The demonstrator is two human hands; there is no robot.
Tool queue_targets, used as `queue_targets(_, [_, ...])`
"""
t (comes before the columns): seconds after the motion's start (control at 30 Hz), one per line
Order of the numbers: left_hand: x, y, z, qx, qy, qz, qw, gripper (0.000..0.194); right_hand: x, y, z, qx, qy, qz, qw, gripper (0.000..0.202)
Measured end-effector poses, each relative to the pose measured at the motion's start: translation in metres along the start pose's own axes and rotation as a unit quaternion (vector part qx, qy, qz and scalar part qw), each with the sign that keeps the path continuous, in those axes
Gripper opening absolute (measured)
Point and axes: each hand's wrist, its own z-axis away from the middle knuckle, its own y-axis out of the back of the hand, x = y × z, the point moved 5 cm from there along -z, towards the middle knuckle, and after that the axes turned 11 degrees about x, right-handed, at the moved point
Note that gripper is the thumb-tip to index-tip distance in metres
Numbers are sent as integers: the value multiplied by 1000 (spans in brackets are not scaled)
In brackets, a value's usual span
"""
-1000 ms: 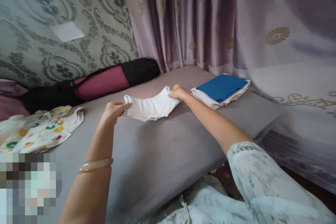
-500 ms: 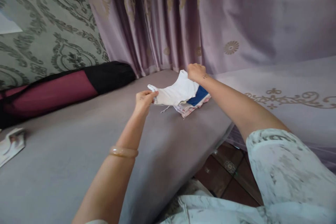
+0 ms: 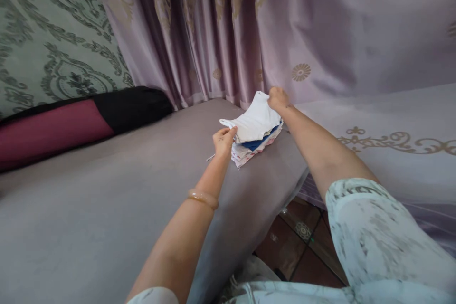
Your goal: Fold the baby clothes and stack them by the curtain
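Head view — white garment (image 3: 254, 118), thin and creased — spread between both hands (image 3: 224, 140).

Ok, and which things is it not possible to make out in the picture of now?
All in the head view:
- Blue cloth: mostly hidden under the white garment.
- Lower cloths: layers too small and overlapped to count.
- Right hand: fingertips hidden by the hand itself.
- Maroon-and-black bag: one end cut off by the left edge.

Grey-covered bed (image 3: 142, 199) bears a cloth stack (image 3: 245, 154) and a maroon-and-black bag (image 3: 60, 126).
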Motion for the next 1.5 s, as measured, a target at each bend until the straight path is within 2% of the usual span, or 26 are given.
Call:
queue_targets(0.23, [-29, -13, 1, 12, 34, 14, 999, 23, 12, -11, 5, 1, 15, 29, 999, 31])
queue_targets(0.47, [-57, -5, 0, 9, 59, -32, 998, 34, 25, -32, 11, -34, -27, 35, 998, 35])
queue_targets(0.57, [-61, 1, 3, 12, 30, -40, 999, 55, 29, -40, 16, -46, -40, 41, 997, 34])
queue_targets(0.67, [-59, 2, 12, -15, -37, -33, 999, 73, 33, -46, 19, -56, -50, 44, 996, 36])
queue_targets(0.83, [-58, -1, 25, -56, -99, -65, 991, 60, 35, -56, 23, -61, -59, 47, 995, 40])
queue_targets(0.97, [-59, 0, 28, -54, -125, -82, 987, 40, 34, -67, 28, -66, -56, 46, 995, 42])
queue_targets(1.1, [-62, 3, 27, -44, -146, -79, 985, 37, 38, -81, 33, -102, -52, 43, 992, 36])
queue_targets(1.23, [-67, 4, 24, -46, -153, -74, 984, 37, 40, -81, 36, -106, -51, 41, 992, 41])
queue_targets(1.33, [-67, 4, 22, -65, -166, -93, 980, 36, 28, -72, 41, -77, -53, 46, 995, 43])
queue_targets(1.43, [-65, 6, 21, -98, -178, -134, 970, 37, 2, -65, 51, -21, -5, 29, 999, 48])
queue_targets(1.5, [-63, 13, 20, -122, -182, -176, 960, 39, -13, -68, 61, -27, 27, 11, 999, 54])
